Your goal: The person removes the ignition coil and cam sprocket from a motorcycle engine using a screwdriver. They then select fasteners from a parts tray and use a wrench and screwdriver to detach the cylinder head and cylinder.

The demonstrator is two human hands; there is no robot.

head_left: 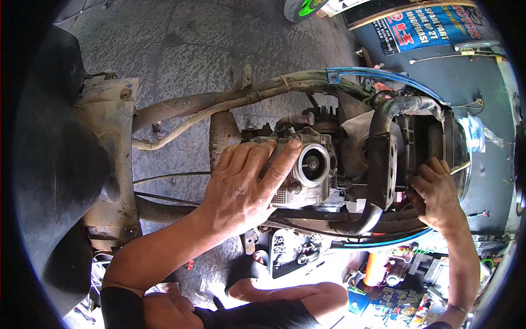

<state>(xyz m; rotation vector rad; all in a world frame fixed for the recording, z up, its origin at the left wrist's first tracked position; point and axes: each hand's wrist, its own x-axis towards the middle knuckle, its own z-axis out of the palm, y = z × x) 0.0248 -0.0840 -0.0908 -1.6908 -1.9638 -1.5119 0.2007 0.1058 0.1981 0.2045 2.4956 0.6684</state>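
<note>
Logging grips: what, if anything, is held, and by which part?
Left hand lies on the engine beside its round port, grip unclear. Right hand is curled; any hold is hidden.

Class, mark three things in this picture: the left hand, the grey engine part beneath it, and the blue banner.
Left hand (pixel 241 178): head view, on the back of the hand.
Grey engine part (pixel 309 191): head view, on its casing below the round opening.
Blue banner (pixel 430 30): head view, on its printed middle.

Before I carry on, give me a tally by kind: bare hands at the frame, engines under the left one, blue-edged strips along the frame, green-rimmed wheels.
Bare hands: 2
Engine: 1
Blue-edged strips: 2
Green-rimmed wheel, partly in view: 1
Total: 6
</note>
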